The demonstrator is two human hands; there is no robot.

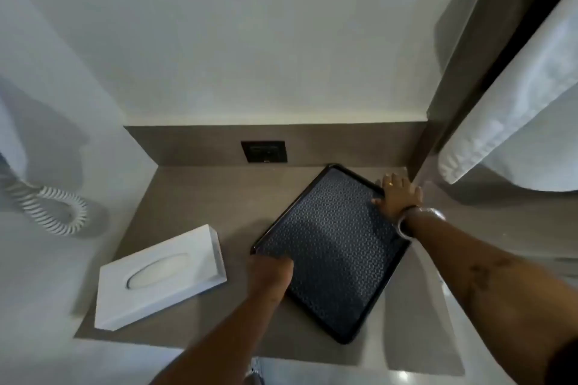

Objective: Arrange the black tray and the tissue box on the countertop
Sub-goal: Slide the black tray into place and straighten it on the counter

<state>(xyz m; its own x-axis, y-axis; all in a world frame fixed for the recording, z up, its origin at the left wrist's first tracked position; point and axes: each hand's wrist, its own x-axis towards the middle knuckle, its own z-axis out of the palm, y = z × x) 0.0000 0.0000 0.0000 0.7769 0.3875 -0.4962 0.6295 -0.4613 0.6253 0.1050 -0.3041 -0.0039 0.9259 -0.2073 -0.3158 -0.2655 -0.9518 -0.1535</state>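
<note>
A black tray [331, 247] with a patterned bottom lies turned at an angle on the grey-brown countertop [200, 197], its far corner near the back wall. My right hand [398, 195] grips its far right rim, thumb inside. My left hand [270, 272] holds the near left rim; its fingers are blurred. The white tissue box [159, 278] lies flat to the left of the tray, also askew, with its oval slot facing up. Neither hand touches the box.
A dark wall socket [263, 151] sits in the backsplash behind the tray. A white coiled cord [53, 211] hangs at the left. A white towel [513, 109] hangs at the right, beside a side panel [438, 122]. The counter's front edge is close to me.
</note>
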